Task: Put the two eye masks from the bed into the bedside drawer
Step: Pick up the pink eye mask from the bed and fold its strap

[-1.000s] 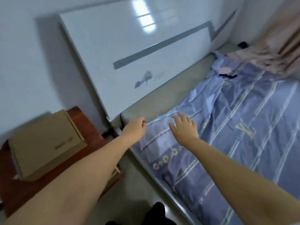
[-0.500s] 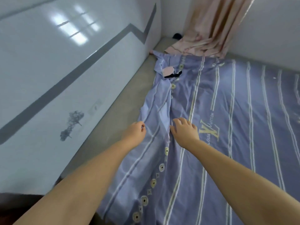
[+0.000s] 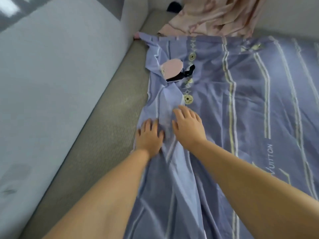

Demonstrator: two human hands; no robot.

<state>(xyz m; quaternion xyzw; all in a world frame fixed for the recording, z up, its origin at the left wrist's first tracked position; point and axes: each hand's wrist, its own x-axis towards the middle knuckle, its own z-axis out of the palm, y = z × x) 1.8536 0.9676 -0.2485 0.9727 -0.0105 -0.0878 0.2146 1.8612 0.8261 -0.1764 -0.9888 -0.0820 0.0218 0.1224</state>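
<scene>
A pink eye mask (image 3: 172, 68) lies on the blue striped bedsheet (image 3: 241, 109) near the head of the bed. A black eye mask (image 3: 183, 75) lies partly under it, its strap sticking out to the right. My left hand (image 3: 149, 135) rests flat on the sheet's left edge, fingers apart, holding nothing. My right hand (image 3: 188, 125) hovers just beside it over the sheet, fingers spread, well short of the masks. The bedside drawer is out of view.
A white glossy headboard (image 3: 51, 75) runs along the left. Bare grey mattress (image 3: 110, 128) shows between it and the sheet. A pink curtain (image 3: 210, 18) drapes onto the far end, with a dark object (image 3: 173, 6) beside it.
The view has swung from the bedside table to along the bed and closer to the masks. Both hands have reached forward; the left hand has opened from a loose fist onto the sheet.
</scene>
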